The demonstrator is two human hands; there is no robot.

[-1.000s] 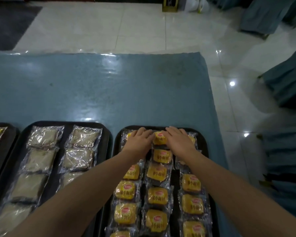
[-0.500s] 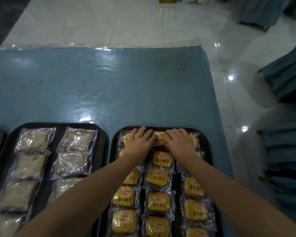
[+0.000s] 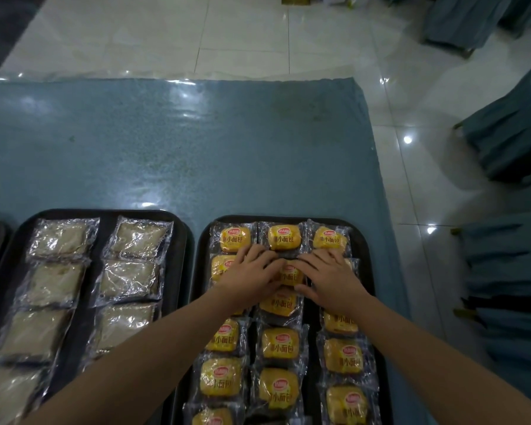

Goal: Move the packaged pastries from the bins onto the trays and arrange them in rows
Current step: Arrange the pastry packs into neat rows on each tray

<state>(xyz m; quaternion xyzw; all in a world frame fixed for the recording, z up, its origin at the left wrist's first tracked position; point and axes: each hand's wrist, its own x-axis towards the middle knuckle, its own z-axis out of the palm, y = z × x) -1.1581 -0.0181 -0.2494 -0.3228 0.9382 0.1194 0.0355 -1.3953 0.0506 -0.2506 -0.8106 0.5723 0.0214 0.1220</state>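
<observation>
— Where are we now?

— Both hands lie flat on the right tray, on the second row of yellow pastries. Left hand and right hand have loose, nearly straight fingers; their grip holds nothing, only presses.

— How do we do it well?

— We push each packet gently to its neighbours, keeping three straight columns, without sliding the far row.
</observation>
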